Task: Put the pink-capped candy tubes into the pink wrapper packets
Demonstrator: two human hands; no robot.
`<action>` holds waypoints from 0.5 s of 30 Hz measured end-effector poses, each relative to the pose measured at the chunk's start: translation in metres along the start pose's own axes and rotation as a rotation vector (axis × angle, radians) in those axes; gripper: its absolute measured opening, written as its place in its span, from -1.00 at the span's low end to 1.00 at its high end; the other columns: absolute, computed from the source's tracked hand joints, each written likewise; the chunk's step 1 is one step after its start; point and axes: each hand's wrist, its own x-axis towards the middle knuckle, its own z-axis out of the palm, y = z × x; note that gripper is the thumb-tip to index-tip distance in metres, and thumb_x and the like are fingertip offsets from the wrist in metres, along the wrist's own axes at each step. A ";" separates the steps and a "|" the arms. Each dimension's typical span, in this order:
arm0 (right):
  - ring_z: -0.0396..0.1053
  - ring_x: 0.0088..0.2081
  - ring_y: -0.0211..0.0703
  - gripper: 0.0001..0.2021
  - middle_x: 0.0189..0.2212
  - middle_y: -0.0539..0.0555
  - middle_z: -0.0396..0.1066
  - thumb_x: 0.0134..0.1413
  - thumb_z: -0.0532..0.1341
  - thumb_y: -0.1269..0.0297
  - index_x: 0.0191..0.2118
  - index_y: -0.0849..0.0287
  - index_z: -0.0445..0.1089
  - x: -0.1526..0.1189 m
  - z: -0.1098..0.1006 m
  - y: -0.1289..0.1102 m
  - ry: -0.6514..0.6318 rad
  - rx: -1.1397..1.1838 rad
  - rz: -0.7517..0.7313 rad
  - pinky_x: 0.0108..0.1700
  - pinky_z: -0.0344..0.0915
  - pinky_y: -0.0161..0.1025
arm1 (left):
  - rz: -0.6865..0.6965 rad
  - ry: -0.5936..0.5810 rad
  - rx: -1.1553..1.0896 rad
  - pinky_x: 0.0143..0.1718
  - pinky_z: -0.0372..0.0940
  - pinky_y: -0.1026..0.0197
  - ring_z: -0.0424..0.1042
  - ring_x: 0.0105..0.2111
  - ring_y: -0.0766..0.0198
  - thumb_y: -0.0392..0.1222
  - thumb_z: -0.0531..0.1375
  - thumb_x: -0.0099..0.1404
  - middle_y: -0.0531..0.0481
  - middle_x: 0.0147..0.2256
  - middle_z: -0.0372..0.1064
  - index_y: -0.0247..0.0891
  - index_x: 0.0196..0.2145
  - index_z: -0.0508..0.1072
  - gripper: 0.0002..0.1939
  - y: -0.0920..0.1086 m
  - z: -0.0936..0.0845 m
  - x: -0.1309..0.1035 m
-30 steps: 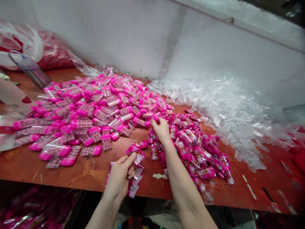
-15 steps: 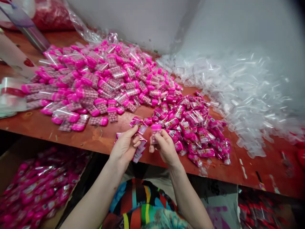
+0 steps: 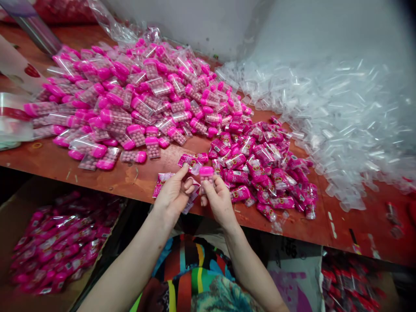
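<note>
My right hand (image 3: 219, 197) pinches a small clear candy box (image 3: 206, 172) between thumb and fingers. The box stands upright, with a pink cap on top and pink balls inside. Beside it, my left hand (image 3: 173, 190) is closed, its fingers curled against pink printed wrappers (image 3: 195, 195) that show past the fingertips; how many it grips is hidden. Another printed wrapper (image 3: 160, 182) sticks out on the other side of that hand. Just beyond the left thumb lies a pink wrapped packet (image 3: 193, 160) on the red table (image 3: 136, 177).
A large heap of filled pink-capped boxes (image 3: 143, 104) covers the back left. Wrapped pink packets (image 3: 263, 164) are piled right of my hands, with empty clear cases (image 3: 325, 125) beyond. Below the table edge, a carton (image 3: 107, 255) holds more wrapped packets. A metal tube (image 3: 39, 32) stands far left.
My right hand has brought the candy box left, closer to my left hand. My left hand keeps nearly the same place and curl. The view has shifted slightly.
</note>
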 end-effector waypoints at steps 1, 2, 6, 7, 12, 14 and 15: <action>0.15 -0.70 -0.48 -0.79 -0.56 -0.17 0.28 0.13 0.22 0.13 -0.28 0.15 0.23 -0.001 0.000 0.000 -0.002 0.000 0.008 -0.63 0.13 -0.44 | 0.004 0.001 -0.006 -0.79 -0.03 0.42 0.03 -0.75 0.55 -0.37 0.33 0.11 0.18 -0.61 0.21 -0.30 -0.49 0.28 -0.76 0.000 0.000 0.000; 0.15 -0.70 -0.48 -0.79 -0.56 -0.17 0.27 0.13 0.22 0.13 -0.28 0.14 0.23 -0.002 0.000 0.000 0.003 -0.002 0.011 -0.63 0.13 -0.44 | 0.009 0.003 -0.010 -0.79 -0.03 0.42 0.03 -0.75 0.54 -0.37 0.33 0.11 0.18 -0.62 0.19 -0.30 -0.50 0.28 -0.74 0.000 0.000 0.001; 0.15 -0.68 -0.47 -0.78 -0.54 -0.16 0.26 0.13 0.21 0.11 -0.27 0.14 0.23 0.002 0.000 -0.003 0.045 -0.030 -0.004 -0.61 0.15 -0.43 | 0.020 0.010 -0.003 -0.79 -0.05 0.42 0.02 -0.76 0.54 -0.37 0.35 0.09 0.20 -0.63 0.17 -0.29 -0.50 0.28 -0.74 -0.001 0.001 0.001; 0.15 -0.68 -0.46 -0.77 -0.55 -0.16 0.26 0.12 0.21 0.11 -0.26 0.14 0.23 0.003 0.001 -0.004 0.046 -0.049 -0.005 -0.61 0.15 -0.42 | 0.018 0.010 0.002 -0.79 -0.05 0.42 0.01 -0.76 0.55 -0.36 0.35 0.09 0.20 -0.63 0.17 -0.30 -0.49 0.29 -0.74 -0.001 0.001 0.002; 0.11 -0.67 -0.43 -0.72 -0.58 -0.17 0.19 0.09 0.22 0.05 -0.24 0.15 0.25 0.003 0.006 -0.003 0.017 -0.117 0.039 -0.62 0.09 -0.42 | 0.022 -0.023 0.048 -0.76 -0.08 0.43 -0.01 -0.75 0.55 -0.25 0.36 0.10 0.21 -0.67 0.12 -0.30 -0.51 0.29 -0.72 -0.002 0.000 0.000; 0.08 -0.67 -0.42 -0.69 -0.59 -0.17 0.18 0.10 0.21 0.00 -0.24 0.16 0.28 0.000 0.006 0.000 -0.016 -0.118 0.073 -0.63 0.05 -0.41 | 0.035 -0.046 0.117 -0.75 -0.09 0.42 -0.04 -0.75 0.53 -0.14 0.35 0.13 0.22 -0.73 0.03 -0.30 -0.55 0.27 -0.67 -0.003 -0.001 -0.003; 0.09 -0.66 -0.41 -0.68 -0.59 -0.16 0.18 0.11 0.20 -0.01 -0.23 0.16 0.29 -0.001 0.005 0.003 -0.033 -0.118 0.079 -0.62 0.06 -0.41 | 0.058 -0.053 0.153 -0.73 -0.10 0.42 -0.05 -0.75 0.54 -0.09 0.34 0.13 0.22 -0.74 0.02 -0.30 -0.54 0.29 -0.67 -0.003 -0.001 -0.005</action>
